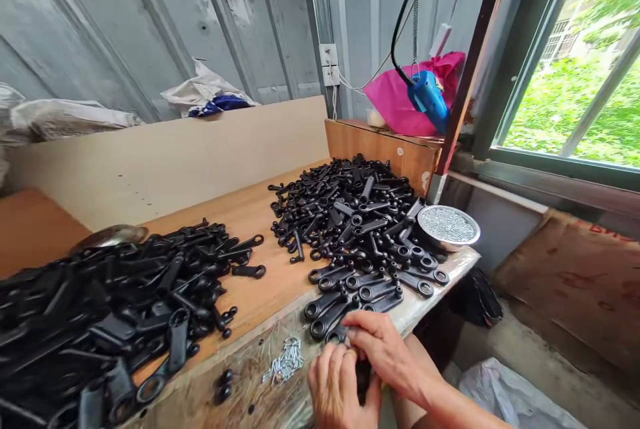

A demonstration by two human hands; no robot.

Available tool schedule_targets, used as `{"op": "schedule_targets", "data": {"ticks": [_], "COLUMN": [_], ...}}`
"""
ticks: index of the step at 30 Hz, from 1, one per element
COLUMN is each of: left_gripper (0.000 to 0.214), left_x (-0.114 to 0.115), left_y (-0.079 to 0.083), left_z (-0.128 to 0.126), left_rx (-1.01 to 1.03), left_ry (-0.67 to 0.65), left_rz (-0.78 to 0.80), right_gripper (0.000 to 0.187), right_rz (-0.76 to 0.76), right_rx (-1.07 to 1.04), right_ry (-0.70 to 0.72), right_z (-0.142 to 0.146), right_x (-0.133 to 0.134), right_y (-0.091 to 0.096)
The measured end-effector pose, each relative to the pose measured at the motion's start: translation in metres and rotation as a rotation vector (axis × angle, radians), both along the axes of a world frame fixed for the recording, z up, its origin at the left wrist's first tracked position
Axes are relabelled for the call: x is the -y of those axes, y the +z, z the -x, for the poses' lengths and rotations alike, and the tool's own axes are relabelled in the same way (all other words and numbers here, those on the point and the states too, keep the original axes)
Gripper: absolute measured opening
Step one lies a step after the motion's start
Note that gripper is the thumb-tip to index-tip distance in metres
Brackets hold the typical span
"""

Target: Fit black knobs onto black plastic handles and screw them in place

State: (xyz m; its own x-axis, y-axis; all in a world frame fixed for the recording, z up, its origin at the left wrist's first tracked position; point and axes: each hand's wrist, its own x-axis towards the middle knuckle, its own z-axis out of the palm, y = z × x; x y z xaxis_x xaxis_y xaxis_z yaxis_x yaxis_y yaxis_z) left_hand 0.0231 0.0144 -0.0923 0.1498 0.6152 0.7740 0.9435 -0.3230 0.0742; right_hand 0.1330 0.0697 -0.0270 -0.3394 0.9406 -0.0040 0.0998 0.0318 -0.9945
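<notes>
My left hand (333,382) is closed around a black lever-like part (363,381), of which only a dark piece shows between the fingers and thumb. Over its top, my right hand (383,352) has its fingers pinched together at the same part; whether a small item is in them is hidden. Just beyond the hands lie several black levers (325,319) with ring ends, roughly in rows. A small heap of silvery screws (286,361) lies left of my left hand, and a few black knobs (225,386) sit farther left.
A big pile of black parts (345,209) rises behind the levers, and another pile (125,309) covers the left side. A round dish of small metal pieces (449,225) stands at the right edge. A blue electric screwdriver (429,101) hangs from a spring above.
</notes>
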Motion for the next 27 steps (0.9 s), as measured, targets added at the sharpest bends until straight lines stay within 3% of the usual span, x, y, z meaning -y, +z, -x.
{"op": "schedule_targets", "data": {"ticks": [3, 6, 8, 10, 11, 13, 20, 24, 27], "left_gripper": [0.017, 0.016, 0.016, 0.016, 0.016, 0.016, 0.015, 0.02, 0.025], "left_x": [-0.002, -0.006, -0.008, -0.009, -0.01, -0.009, -0.007, -0.012, -0.013], "left_y": [-0.001, 0.002, 0.004, 0.007, 0.009, 0.013, 0.026, 0.03, 0.035], "left_z": [-0.001, 0.002, 0.004, 0.007, 0.008, 0.012, 0.022, 0.009, -0.004], "left_rx": [-0.011, 0.005, 0.03, 0.052, 0.056, 0.052, -0.014, 0.058, 0.06], "left_ry": [-0.016, -0.057, -0.083, -0.083, -0.08, -0.072, -0.092, -0.052, -0.025], "left_rz": [0.035, 0.081, 0.1, 0.098, 0.089, 0.071, 0.123, 0.138, 0.153], "right_gripper": [0.018, 0.019, 0.02, 0.021, 0.022, 0.021, 0.019, 0.021, 0.023], "right_rz": [0.208, 0.11, -0.163, -0.459, -0.55, -0.594, -0.535, -0.54, -0.591], "right_rx": [-0.187, -0.168, 0.112, 0.588, 0.804, 1.075, 1.3, 1.337, 1.332], "right_ry": [-0.004, 0.019, -0.01, -0.048, -0.06, -0.072, -0.054, -0.024, -0.004], "right_z": [-0.002, -0.013, -0.026, -0.038, -0.044, -0.054, -0.07, -0.073, -0.084], "right_x": [-0.003, -0.006, -0.01, -0.014, -0.017, -0.021, -0.031, -0.034, -0.032], "right_y": [0.003, 0.006, 0.007, 0.007, 0.007, 0.005, 0.003, 0.006, -0.004]}}
